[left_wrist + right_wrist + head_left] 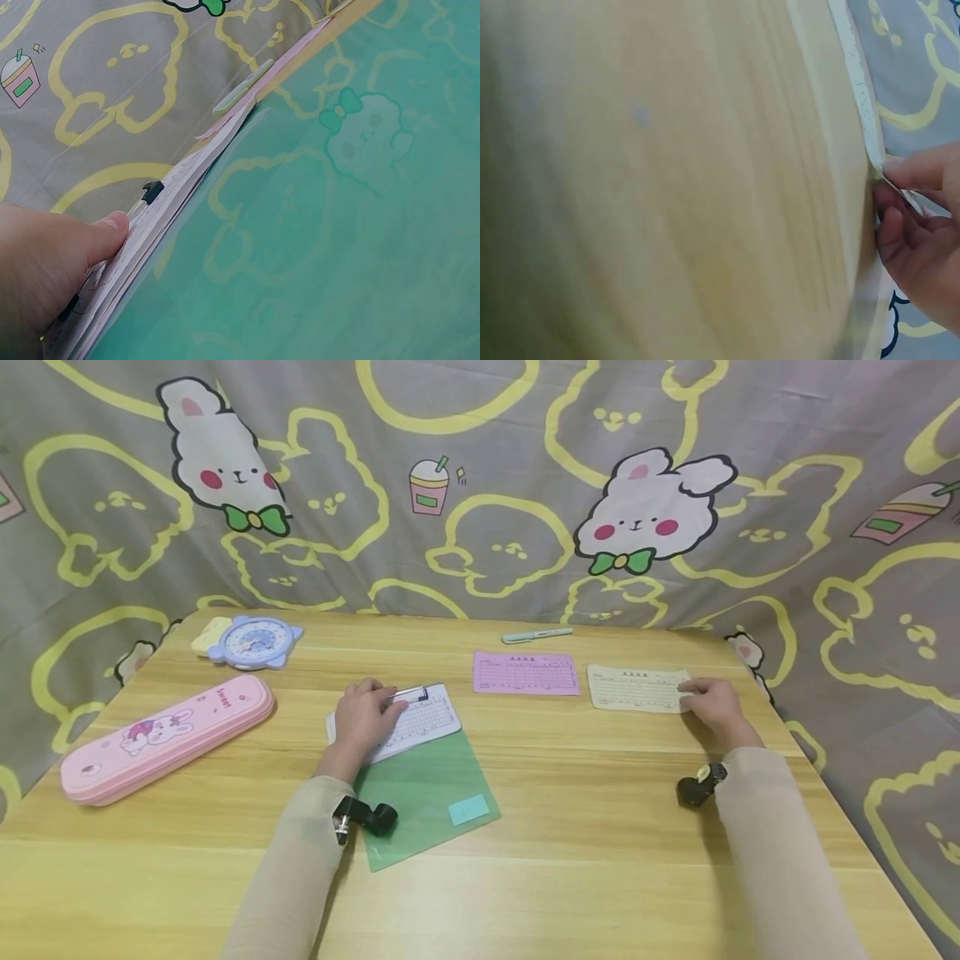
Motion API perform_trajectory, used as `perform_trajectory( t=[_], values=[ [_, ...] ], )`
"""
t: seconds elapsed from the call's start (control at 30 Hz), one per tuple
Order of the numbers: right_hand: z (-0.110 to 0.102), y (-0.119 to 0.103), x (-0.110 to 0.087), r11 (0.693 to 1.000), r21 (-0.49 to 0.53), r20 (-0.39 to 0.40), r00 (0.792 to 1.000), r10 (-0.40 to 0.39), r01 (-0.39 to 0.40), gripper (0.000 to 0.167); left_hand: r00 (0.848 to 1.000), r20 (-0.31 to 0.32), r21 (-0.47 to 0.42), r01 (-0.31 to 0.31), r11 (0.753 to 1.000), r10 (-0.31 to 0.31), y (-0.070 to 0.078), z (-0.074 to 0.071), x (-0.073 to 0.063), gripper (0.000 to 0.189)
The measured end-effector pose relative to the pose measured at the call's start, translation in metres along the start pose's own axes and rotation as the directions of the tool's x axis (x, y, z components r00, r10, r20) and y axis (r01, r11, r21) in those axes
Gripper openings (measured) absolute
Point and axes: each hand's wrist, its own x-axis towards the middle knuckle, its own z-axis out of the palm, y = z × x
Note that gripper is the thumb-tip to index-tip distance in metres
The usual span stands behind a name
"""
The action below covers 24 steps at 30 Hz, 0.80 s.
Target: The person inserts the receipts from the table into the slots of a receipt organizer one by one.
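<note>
A small clipboard [442, 720] with white printed forms lies tilted over the upper part of a green translucent sheet [427, 802]. My left hand [363, 714] grips it at its top, thumb along the slim clip, whose black end [152, 193] shows in the left wrist view. The hand covers the clipboard's left part. On the right, my right hand [716, 706] pinches the right edge of a cream printed form [633, 689] between thumb and fingers, and the paper [861, 97] appears almost edge-on in the right wrist view. Left of this form lies a purple printed form [525, 674].
A pale green pen [536, 635] lies behind the purple form. At the left are a pink pencil case [168, 739] and a blue toy clock [257, 642] beside a yellow object [212, 635]. A light blue slip [468, 810] sits on the green sheet. A patterned curtain [495, 468] hangs behind the wooden table.
</note>
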Motion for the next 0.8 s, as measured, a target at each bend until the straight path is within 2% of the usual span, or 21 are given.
perform_trajectory(
  t=[0.27, 0.43, 0.53, 0.63, 0.7, 0.8],
  values=[
    [-0.008, 0.002, -0.007, 1.000, 0.014, 0.071, 0.997, -0.011, 0.010, 0.037, 1.000, 0.013, 0.002, 0.007, 1.000, -0.007, 0.001, 0.000, 0.000, 0.039],
    [-0.017, -0.004, -0.018, 0.986, 0.165, 0.092, 0.996, 0.001, -0.017, 0.042, 1.000, 0.006, 0.001, 0.010, 1.000, -0.010, 0.001, -0.001, 0.000, 0.039],
    [-0.021, -0.009, -0.025, 0.946, 0.324, 0.047, 0.999, -0.006, -0.010, 0.039, 1.000, 0.002, 0.000, 0.010, 1.000, -0.010, 0.001, 0.000, 0.000, 0.039],
    [-0.024, -0.014, -0.030, 0.875, 0.483, 0.004, 1.000, -0.022, 0.017, 0.033, 1.000, -0.001, -0.003, 0.009, 1.000, -0.009, 0.001, 0.000, 0.000, 0.039],
    [-0.023, -0.015, -0.031, 0.827, 0.562, -0.009, 0.999, -0.034, 0.033, 0.032, 1.000, -0.001, -0.003, 0.011, 1.000, -0.011, 0.000, 0.000, 0.000, 0.039],
    [-0.017, -0.003, -0.023, 0.777, 0.628, -0.017, 0.999, -0.044, 0.045, 0.033, 1.000, 0.003, -0.001, 0.011, 1.000, -0.011, 0.000, 0.000, 0.000, 0.039]
  ],
)
